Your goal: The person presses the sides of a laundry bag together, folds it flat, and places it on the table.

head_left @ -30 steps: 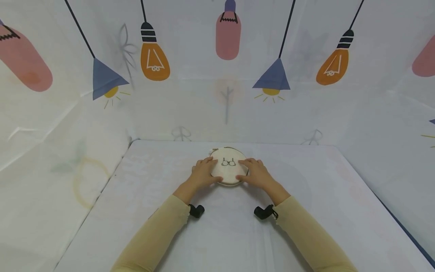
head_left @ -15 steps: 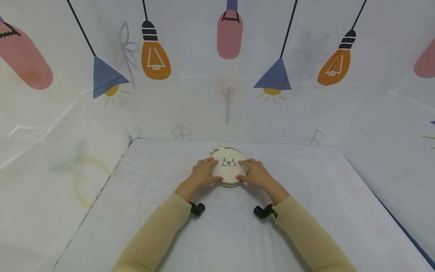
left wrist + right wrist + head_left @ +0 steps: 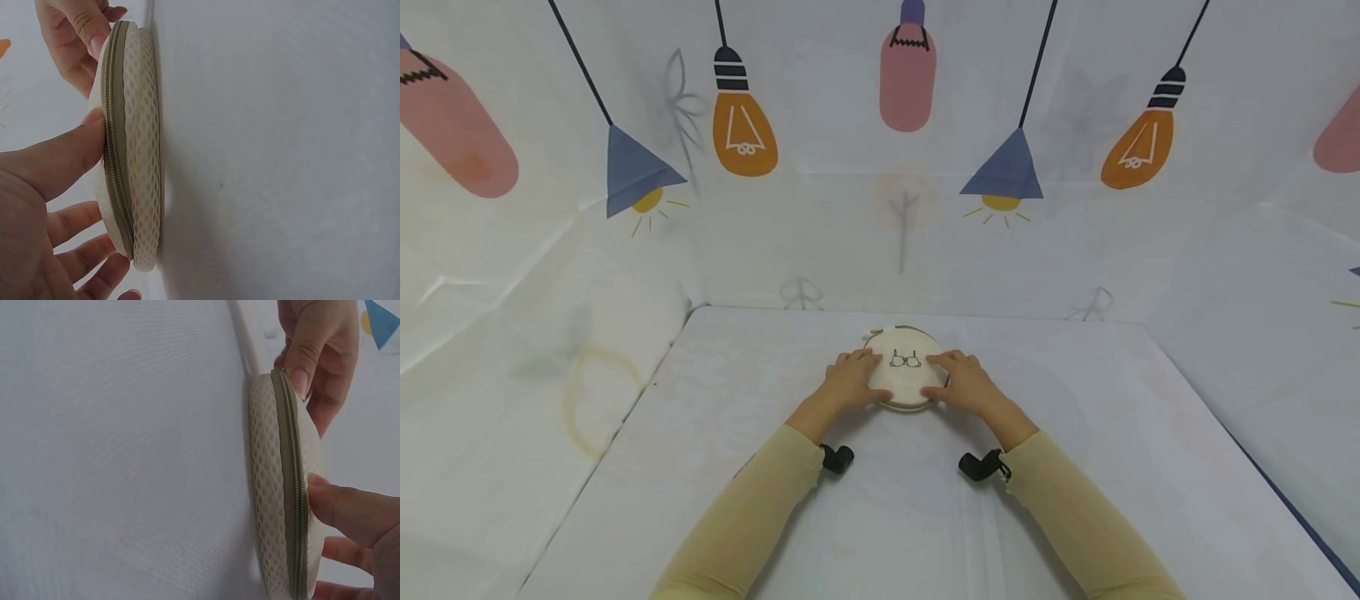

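Note:
A round cream zip pouch point(image 3: 903, 379) lies on the white table, with a small dark line drawing resembling glasses or a bra on top. In the left wrist view, the pouch point(image 3: 145, 150) shows mesh sides and a closed olive zipper point(image 3: 116, 144). My left hand point(image 3: 848, 379) holds its left side, thumb on the near part of the top and fingers spread farther back. On the opposite side my right hand point(image 3: 967, 382) mirrors it. The right wrist view has the right thumb point(image 3: 350, 509) against the top above the zipper.
The white-covered table point(image 3: 910, 517) meets a hanging cloth backdrop point(image 3: 850, 225) with printed lamps and bulbs, at the back and both sides. A black wrist camera point(image 3: 838, 459) sits below the left hand, another wrist camera point(image 3: 979, 467) below the right.

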The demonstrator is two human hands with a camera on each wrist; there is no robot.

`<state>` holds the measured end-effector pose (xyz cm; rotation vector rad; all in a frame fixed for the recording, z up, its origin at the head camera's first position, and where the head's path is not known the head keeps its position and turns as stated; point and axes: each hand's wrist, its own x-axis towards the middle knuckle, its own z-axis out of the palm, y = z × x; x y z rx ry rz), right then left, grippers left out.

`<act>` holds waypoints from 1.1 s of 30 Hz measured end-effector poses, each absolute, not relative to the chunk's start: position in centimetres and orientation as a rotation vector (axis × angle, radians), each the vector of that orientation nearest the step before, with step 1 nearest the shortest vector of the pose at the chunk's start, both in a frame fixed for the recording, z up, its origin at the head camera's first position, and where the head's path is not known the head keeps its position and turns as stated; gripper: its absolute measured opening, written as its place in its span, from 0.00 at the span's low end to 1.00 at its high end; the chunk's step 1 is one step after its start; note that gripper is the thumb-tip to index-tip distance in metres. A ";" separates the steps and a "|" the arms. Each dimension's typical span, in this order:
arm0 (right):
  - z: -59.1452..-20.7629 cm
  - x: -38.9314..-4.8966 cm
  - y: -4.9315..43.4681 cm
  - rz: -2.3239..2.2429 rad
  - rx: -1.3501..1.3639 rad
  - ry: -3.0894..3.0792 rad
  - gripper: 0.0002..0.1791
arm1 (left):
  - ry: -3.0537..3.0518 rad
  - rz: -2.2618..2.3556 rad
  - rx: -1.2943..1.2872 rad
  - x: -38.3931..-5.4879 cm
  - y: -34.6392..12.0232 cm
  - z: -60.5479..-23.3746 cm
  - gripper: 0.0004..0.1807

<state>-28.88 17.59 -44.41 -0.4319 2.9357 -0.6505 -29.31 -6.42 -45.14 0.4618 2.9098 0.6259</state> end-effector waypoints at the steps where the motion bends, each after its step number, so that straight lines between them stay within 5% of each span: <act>1: -44.4 -28.9 17.6 -0.648 -0.438 2.938 0.40 | 2.909 0.627 0.463 -29.3 -6.4 -45.2 0.45; 33: -44.2 -28.6 17.3 -0.619 -0.425 2.949 0.40 | 2.922 0.577 0.482 -29.3 -6.4 -45.3 0.45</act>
